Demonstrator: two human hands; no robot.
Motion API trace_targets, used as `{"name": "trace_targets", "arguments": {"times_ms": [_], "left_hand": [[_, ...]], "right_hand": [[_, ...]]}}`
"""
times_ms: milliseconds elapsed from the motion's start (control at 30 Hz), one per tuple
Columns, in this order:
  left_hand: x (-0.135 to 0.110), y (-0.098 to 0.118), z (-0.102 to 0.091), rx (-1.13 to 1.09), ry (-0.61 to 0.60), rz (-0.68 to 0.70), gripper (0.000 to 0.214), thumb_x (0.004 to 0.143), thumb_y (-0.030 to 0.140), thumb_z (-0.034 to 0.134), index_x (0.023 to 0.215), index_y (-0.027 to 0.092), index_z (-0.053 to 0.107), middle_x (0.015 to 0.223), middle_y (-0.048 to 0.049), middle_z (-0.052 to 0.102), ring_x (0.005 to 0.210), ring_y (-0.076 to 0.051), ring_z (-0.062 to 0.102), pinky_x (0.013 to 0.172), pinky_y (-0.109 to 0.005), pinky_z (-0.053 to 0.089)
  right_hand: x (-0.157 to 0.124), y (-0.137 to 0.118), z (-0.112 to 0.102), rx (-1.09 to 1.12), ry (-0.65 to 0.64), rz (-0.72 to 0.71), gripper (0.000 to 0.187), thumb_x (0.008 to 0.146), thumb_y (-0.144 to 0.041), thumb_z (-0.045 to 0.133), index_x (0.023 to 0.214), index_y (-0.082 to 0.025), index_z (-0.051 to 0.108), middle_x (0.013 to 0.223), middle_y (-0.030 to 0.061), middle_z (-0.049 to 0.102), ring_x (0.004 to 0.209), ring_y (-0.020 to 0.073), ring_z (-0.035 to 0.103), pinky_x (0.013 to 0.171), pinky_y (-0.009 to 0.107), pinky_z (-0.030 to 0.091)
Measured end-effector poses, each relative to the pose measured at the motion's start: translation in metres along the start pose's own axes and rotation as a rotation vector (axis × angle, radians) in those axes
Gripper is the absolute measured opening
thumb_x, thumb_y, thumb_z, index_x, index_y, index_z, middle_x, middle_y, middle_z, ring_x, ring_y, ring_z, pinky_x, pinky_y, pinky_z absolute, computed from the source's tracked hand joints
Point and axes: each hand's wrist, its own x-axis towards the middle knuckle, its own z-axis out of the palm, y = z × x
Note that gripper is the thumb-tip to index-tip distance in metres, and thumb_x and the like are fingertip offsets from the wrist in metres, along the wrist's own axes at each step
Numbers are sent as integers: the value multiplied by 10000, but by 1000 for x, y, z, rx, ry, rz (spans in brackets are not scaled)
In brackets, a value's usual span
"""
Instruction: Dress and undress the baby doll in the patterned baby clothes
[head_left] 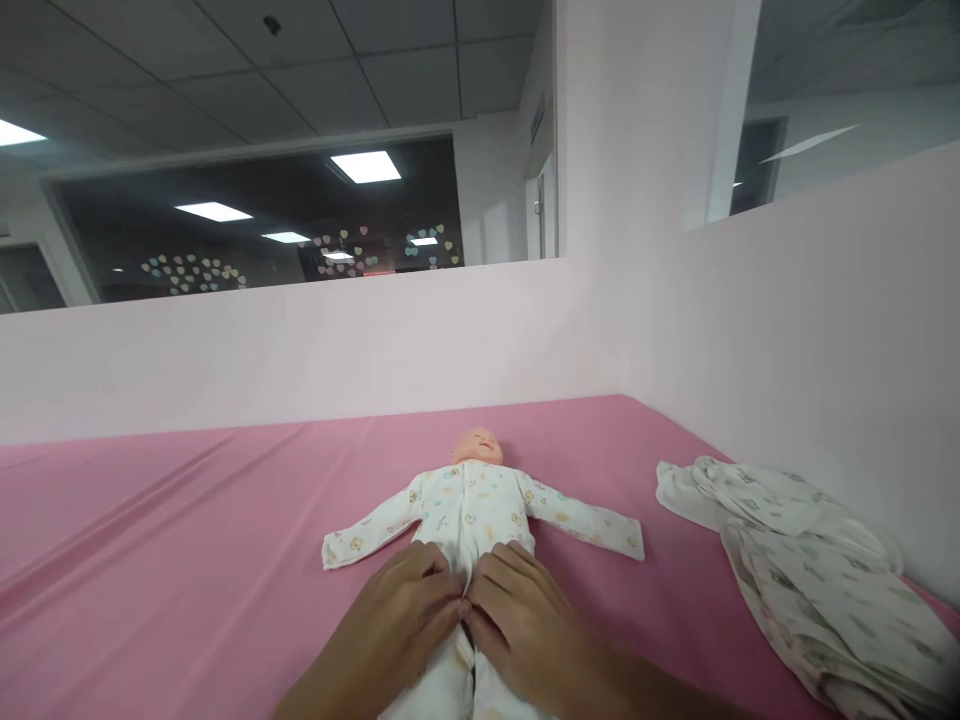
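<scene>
A baby doll lies on its back, dressed in a white patterned romper with its sleeves stretched out to both sides. My left hand pinches the romper's front edge at the lower middle. Opposite it, my right hand grips the other edge of the same front opening. The fingertips and thumbs of both hands meet at the centre line, and the fastening between them is hidden. Below the hands, the romper's legs run out of the bottom of the view.
A pink sheet with some creases covers the surface. To the right, a crumpled white printed cloth lies along the side wall. A low pale wall with windows above it borders the far side.
</scene>
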Motion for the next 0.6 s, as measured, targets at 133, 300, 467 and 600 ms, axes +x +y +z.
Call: {"name": "trace_targets", "arguments": {"times_ms": [133,300,467,600], "left_hand": [[1,10,-16,-142,-93,-69,305,973,360,419,777,212,600,859,7,590,836,-146,542,762,-275,402],[40,-3,-38,-242,27,-183,350,947,444,399,805,211,619,808,7,624,729,-146,542,657,-252,401],[117,-31,-21,-145,104,-402,342,898,464,426,833,192,624,843,-39,668,750,-176,604,607,-247,394],[162,-48,5,-2,144,-524,281,843,440,505,785,179,591,880,-92,689,825,-220,636,629,-257,382]], "right_hand": [[-6,13,-5,93,122,-8,140,919,-130,465,805,-194,515,798,21,565,774,166,495,720,328,390],[-31,58,-5,134,197,268,156,951,-163,417,828,-207,504,831,38,552,786,182,505,728,346,424],[-47,78,1,105,6,409,160,904,-96,436,810,-210,496,903,48,567,854,201,533,764,365,455],[-49,75,3,34,-55,386,185,888,-62,405,806,-206,488,899,53,558,850,207,528,760,369,457]]}}
